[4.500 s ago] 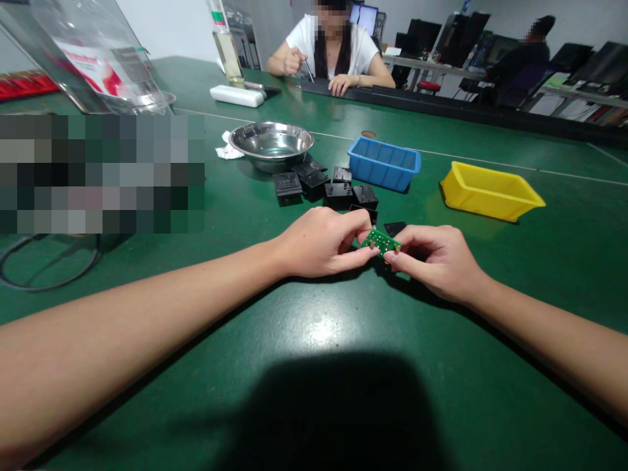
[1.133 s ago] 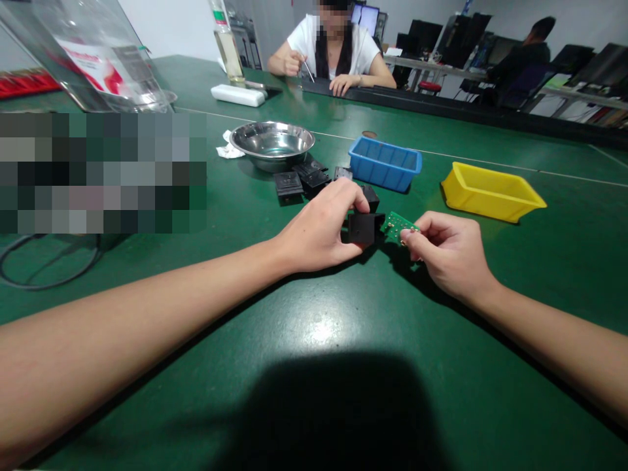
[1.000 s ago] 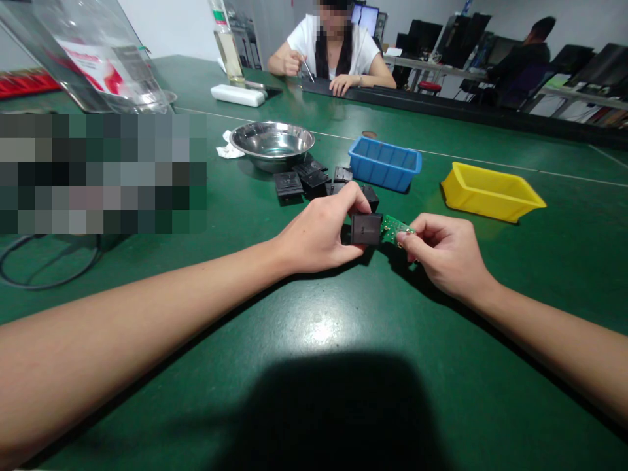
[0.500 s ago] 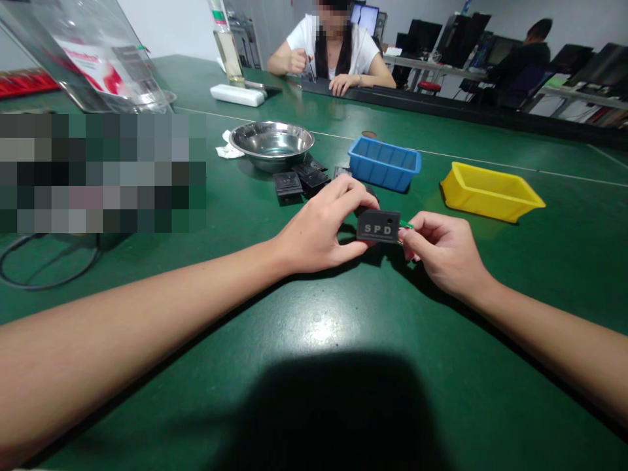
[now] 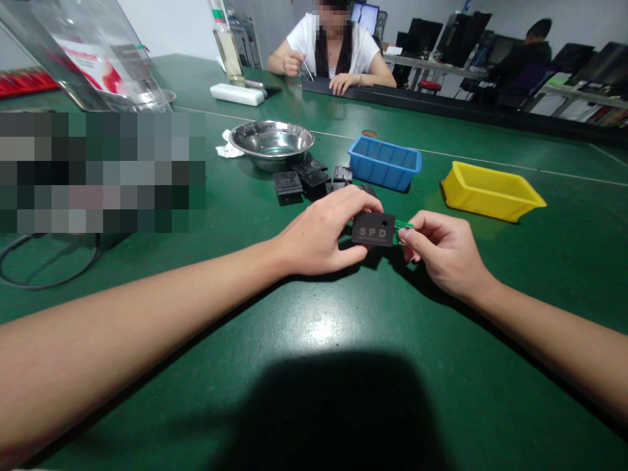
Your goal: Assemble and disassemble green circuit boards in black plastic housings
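Between the thumb and fingers of my left hand (image 5: 331,229) is a black plastic case (image 5: 373,230) marked "SPD", with a small round hole near its right end. My right hand (image 5: 436,245) pinches a green circuit board (image 5: 402,232) that sticks out of the case's right end. How much of the board lies inside the case is hidden. Just beyond my left hand, several similar black cases (image 5: 288,185) lie in a loose pile on the green table.
A steel bowl (image 5: 272,159) stands behind the pile, next to crumpled white tissue (image 5: 226,150). A blue bin (image 5: 385,170) and a yellow bin (image 5: 490,201) are farther right. Bottles (image 5: 228,49) stand at the back left. Across the table sits a person (image 5: 338,52) holding a thin tool.
My left hand and the black case have shifted slightly left, away from my right hand. More of the green board now shows between them.
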Available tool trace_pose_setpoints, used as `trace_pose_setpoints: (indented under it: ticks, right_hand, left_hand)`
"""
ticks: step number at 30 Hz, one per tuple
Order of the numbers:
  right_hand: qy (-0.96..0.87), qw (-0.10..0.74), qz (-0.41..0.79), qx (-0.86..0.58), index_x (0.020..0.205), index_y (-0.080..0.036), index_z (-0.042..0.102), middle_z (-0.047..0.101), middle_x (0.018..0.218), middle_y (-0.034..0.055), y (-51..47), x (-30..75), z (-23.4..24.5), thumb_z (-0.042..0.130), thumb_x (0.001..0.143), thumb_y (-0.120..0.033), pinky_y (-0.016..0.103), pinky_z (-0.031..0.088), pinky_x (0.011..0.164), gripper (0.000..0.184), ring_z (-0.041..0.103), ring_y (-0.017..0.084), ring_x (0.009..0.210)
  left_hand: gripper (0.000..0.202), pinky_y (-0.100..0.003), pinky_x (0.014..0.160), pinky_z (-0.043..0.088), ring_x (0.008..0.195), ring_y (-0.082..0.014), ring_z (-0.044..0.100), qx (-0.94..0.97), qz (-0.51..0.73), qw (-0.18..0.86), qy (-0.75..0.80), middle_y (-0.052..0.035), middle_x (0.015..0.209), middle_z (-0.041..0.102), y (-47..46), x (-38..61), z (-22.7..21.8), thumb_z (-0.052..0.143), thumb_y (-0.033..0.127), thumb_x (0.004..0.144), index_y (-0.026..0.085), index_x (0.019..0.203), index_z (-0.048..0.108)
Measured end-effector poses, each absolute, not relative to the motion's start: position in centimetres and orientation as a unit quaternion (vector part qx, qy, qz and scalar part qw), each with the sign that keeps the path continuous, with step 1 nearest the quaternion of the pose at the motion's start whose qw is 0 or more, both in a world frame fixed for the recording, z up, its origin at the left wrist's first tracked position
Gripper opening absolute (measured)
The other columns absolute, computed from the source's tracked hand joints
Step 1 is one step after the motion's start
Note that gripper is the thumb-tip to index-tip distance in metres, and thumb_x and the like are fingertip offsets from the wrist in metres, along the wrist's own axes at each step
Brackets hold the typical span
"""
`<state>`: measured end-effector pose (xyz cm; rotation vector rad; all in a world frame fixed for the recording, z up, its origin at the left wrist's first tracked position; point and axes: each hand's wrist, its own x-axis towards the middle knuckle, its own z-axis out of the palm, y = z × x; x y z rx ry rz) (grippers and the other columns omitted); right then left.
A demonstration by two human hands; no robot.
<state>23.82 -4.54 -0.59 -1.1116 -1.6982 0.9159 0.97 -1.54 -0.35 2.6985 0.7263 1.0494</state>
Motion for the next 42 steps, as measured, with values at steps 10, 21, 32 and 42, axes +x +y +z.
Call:
trace_pose_setpoints:
  ticks: [10,21,32,42]
  right_hand:
    - [-0.713,0.404,0.400,-0.410,0.071,-0.020,0.059,0.062,0.055,-0.0030,-4.69,23.91,-0.75,0.075,0.086,-0.038,0.023,0.042,0.049,0.028,0.054,0.010,0.048]
    - [-0.707,0.420,0.364,-0.437,0.067,-0.020,0.060,0.060,0.053,-0.0024,-4.81,23.80,-0.62,0.075,0.086,-0.043,0.023,0.039,0.047,0.033,0.052,0.010,0.048]
    - [-0.735,0.393,0.389,-0.393,0.073,-0.020,0.063,0.064,0.059,-0.0013,-4.88,24.16,-0.51,0.070,0.091,-0.044,0.024,0.045,0.051,0.031,0.055,0.011,0.051]
    - [-0.731,0.392,0.378,-0.411,0.072,-0.019,0.062,0.062,0.057,-0.0018,-4.86,24.10,-0.72,0.068,0.088,-0.031,0.023,0.043,0.050,0.021,0.054,0.011,0.050]
  left_hand:
    - [0.032,-0.031,0.094,0.053,0.107,-0.0211,0.068,0.914,0.336,0.110,0.200,-0.0101,0.115,0.071,-1.62,0.88,-0.46,0.067,0.026,0.089,0.017,0.119,0.059]
    - [0.035,-0.033,0.093,0.052,0.104,-0.0225,0.066,0.921,0.341,0.066,0.178,-0.0096,0.110,0.070,-1.56,0.86,-0.48,0.067,0.021,0.084,0.017,0.118,0.059]
    - [0.031,-0.033,0.090,0.054,0.104,-0.0225,0.067,0.921,0.340,0.078,0.174,-0.0109,0.109,0.070,-1.55,0.79,-0.55,0.069,0.024,0.087,0.018,0.116,0.060]
    - [0.031,-0.034,0.091,0.054,0.103,-0.0227,0.067,0.918,0.351,0.070,0.172,-0.0108,0.107,0.070,-1.52,0.84,-0.61,0.071,0.026,0.086,0.018,0.115,0.060]
